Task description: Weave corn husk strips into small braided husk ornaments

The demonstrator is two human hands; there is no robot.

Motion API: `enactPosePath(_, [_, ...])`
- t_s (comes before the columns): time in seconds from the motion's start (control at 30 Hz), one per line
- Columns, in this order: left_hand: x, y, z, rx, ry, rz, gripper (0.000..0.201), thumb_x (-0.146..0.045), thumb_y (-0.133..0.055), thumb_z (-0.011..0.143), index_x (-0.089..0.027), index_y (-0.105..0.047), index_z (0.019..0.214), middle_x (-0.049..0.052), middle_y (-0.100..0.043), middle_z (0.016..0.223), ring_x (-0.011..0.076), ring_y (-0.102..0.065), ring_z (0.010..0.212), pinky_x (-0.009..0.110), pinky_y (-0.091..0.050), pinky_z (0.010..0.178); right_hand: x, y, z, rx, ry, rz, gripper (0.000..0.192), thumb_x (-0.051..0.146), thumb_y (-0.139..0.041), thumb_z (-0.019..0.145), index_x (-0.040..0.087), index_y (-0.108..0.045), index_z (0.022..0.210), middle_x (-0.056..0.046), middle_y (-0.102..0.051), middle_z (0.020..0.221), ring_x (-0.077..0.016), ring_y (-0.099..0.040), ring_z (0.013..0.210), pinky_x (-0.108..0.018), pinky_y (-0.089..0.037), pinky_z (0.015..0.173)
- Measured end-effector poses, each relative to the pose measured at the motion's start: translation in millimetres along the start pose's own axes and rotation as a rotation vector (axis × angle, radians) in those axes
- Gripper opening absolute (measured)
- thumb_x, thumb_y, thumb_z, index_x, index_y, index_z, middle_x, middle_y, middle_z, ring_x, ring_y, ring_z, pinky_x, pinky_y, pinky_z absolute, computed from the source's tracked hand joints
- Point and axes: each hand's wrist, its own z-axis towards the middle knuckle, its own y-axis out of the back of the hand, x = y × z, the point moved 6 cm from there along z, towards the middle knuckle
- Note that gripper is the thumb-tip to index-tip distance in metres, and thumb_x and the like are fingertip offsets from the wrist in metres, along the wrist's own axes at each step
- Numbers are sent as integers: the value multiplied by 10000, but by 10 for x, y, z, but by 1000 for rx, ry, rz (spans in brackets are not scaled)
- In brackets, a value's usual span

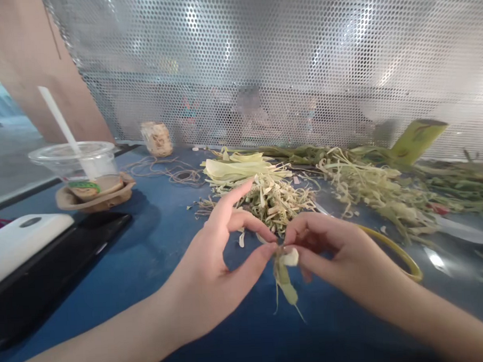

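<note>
Leaf strip [286, 287] dangles from between left fingers [265, 251] and right fingers [303, 227].

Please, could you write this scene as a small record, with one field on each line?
Left hand: thumb and finger pinch a small plant piece
Right hand: fingertips at the same piece; their grip is unclear
Surface: blue table
Beyond the hands: pile of pale plant shreds
Beside right wrist: yellow ring
Left side: clear cup with straw, in a brown holder
Background: perforated metal sheet
</note>
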Motion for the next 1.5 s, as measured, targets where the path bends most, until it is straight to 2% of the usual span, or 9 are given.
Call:
enactPosePath(0.17, [131,-113,51,113,173,-160,784,-338,-662,716,-234,-242,1370,4,-669,861,198,-599,904,366,-395,898,-50,-65,31,10,5,13,52,197,-481,803,196,-504,757,38,-515,654,-68,-481,552,-173,-379,503])
enactPosePath(0.33, [199,-116,65,64,201,-267,854,-333,-723,645,-237,-271,1364,-20,-645,759,183,-586,754,338,-406,790,-111,-128,115,70,-40,118,74,245,-520,778,180,-519,743,27,-502,653,-78,-446,560,-195,-353,511])
enactPosePath(0.47, [183,-71,80,18,141,-289,873,-282,-726,643,-197,-261,1376,-23,-634,692,189,-589,766,345,-391,826,-182,-186,212,163,-148,321,248,392,-615,726,165,-516,717,53,-458,557,-56,-384,466,-190,-315,455])
enactPosePath(0.7, [189,115,104,-142,161,-367,912,-271,-745,615,-159,-248,1372,-13,-638,674,207,-594,804,373,-362,866,-217,-284,315,73,-186,685,379,487,-698,621,159,-535,717,58,-460,550,-38,-389,448,-168,-295,440])
enactPosePath(0.83, [136,216,84,-205,159,-388,896,-249,-750,603,-170,-282,1363,-12,-658,697,215,-592,847,384,-322,906,-119,-254,369,-77,-26,484,385,463,-629,685,158,-629,920,10,-557,646,-47,-397,455,-187,-310,442])
enactPosePath(0.97, [128,210,73,-227,170,-486,910,-237,-759,587,-164,-286,1361,-26,-640,663,194,-597,780,354,-373,846,1,-198,366,-166,111,310,276,405,-591,704,143,-679,687,-35,-596,618,-97,-459,500,-232,-362,482])
enactPosePath(1.13, [170,107,112,-194,184,-616,944,-231,-759,591,-144,-242,1376,-18,-636,683,163,-591,717,305,-425,759,158,-62,270,-329,256,100,150,220,-565,695,191,-663,586,-39,-608,638,-149,-510,611,-255,-363,541])
enactPosePath(1.33, [188,21,126,-174,240,-735,819,-276,-725,656,-102,-312,1342,-13,-630,671,119,-572,655,252,-430,710,202,-34,179,-405,284,-48,122,173,-551,664,202,-652,603,-19,-565,613,-124,-440,548,-247,-334,534])
enactPosePath(1.5, [194,17,117,-209,237,-736,797,-279,-750,629,-104,-360,1301,-19,-638,655,123,-579,661,248,-426,716,172,-29,148,-432,245,-12,127,175,-539,652,192,-622,559,-14,-549,588,-122,-443,547,-243,-334,535])
